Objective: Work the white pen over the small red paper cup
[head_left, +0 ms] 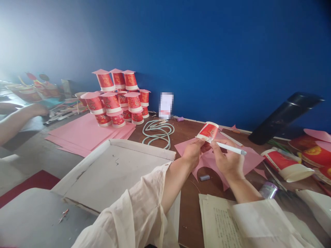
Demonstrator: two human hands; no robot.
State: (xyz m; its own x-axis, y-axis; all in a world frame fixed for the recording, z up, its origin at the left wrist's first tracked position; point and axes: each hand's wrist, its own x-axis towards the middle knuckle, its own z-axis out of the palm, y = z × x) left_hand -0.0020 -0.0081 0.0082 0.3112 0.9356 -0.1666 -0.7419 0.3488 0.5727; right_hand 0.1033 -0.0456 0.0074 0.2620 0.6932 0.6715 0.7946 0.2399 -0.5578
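The held cup [209,131] is red and white — the cut paper [250,159], pink.

We hold a red paper cup [209,130] with a pale printed design and white bands at both ends, tilted above the desk [190,210]. We also hold a slim white pen-like tool [231,148], slanting down rightward, its inner end near the cup's lower edge.

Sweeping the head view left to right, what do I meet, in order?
Co-worker's hand, stacked cups, coiled cable, left hand, right hand, black bottle.
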